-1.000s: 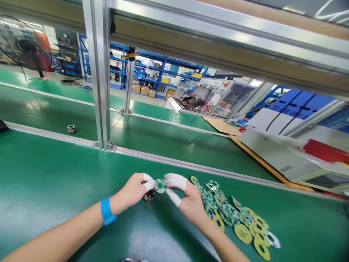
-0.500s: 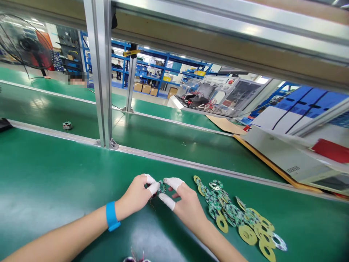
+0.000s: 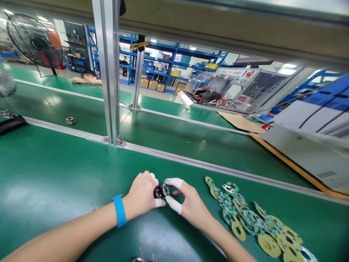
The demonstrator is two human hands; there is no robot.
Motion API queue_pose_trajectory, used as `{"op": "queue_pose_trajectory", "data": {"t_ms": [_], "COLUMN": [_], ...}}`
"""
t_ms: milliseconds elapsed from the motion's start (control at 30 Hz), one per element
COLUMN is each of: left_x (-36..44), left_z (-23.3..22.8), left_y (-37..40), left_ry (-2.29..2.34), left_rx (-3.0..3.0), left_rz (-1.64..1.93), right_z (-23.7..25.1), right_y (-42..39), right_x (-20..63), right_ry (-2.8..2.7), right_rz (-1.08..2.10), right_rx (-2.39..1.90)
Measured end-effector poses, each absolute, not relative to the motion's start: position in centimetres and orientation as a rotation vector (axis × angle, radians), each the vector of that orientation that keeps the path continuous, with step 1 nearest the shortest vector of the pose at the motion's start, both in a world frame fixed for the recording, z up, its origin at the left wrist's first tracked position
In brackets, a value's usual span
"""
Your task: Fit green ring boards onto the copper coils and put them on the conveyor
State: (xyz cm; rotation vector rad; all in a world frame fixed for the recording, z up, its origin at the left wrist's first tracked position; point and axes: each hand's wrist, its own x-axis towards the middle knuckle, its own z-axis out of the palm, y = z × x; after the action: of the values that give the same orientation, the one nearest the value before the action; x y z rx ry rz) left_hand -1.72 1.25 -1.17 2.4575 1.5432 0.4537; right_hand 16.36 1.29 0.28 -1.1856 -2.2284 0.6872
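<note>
The left hand [image 3: 142, 193] grips a dark cylindrical component [image 3: 158, 192] between thumb and fingers, above the green worktop [image 3: 65, 171]. The component's open end, with reddish parts visible inside, faces rightward and partly toward the camera. The right hand [image 3: 191, 204] pinches a ring-shaped circuit board [image 3: 166, 189] by its edge, thumb below and fingers above. The board stands on edge and appears as a narrow upright ellipse; its long visible axis runs nearly vertical with a slight lean, and the axis through its hole points sideways toward the component. The board is located just beside the open end; contact between the two cannot be determined. White finger covers [image 3: 173, 204] are fitted on both hands. A loose pile of ring boards [image 3: 249, 217], green and yellow, lies on the worktop to the right.
</note>
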Motion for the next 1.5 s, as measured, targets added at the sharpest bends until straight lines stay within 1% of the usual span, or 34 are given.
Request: {"op": "queue_pose_trajectory", "data": {"t_ms": [167,433,600,933,1133,1300,1500], "left_x": [-1.5,-1.6,-1.6,-1.5,-1.3,-1.2,-0.9], "left_z": [-1.4,-1.3,-1.5,-1.7,-2.4,-2.8,-2.7], "left_y": [1.2,1.1,1.1,1.1,1.4,1.7,1.7], "left_ry": [1.535,1.535,1.536,1.538,1.553,1.557,1.547], "left_rx": [2.462,2.448,2.45,2.414,2.414,2.424,2.396], "left_rz": [0.441,0.443,0.452,0.448,0.462,0.455,0.43], "right_z": [-0.4,-2.1,-3.1,-3.1,-2.0,-2.5,-1.2], "right_y": [1.1,0.4,0.1,0.1,0.9,1.9,2.0], "right_x": [15.9,16.4,16.5,16.1,16.3,16.6,16.1], "right_ry": [-2.323,-2.27,-2.211,-2.156,-2.276,-2.294,-2.305], "right_rz": [0.625,0.409,0.338,0.371,0.358,0.33,0.504], "right_rx": [-1.121,-1.103,-1.058,-1.13,-1.148,-1.104,-1.143]}}
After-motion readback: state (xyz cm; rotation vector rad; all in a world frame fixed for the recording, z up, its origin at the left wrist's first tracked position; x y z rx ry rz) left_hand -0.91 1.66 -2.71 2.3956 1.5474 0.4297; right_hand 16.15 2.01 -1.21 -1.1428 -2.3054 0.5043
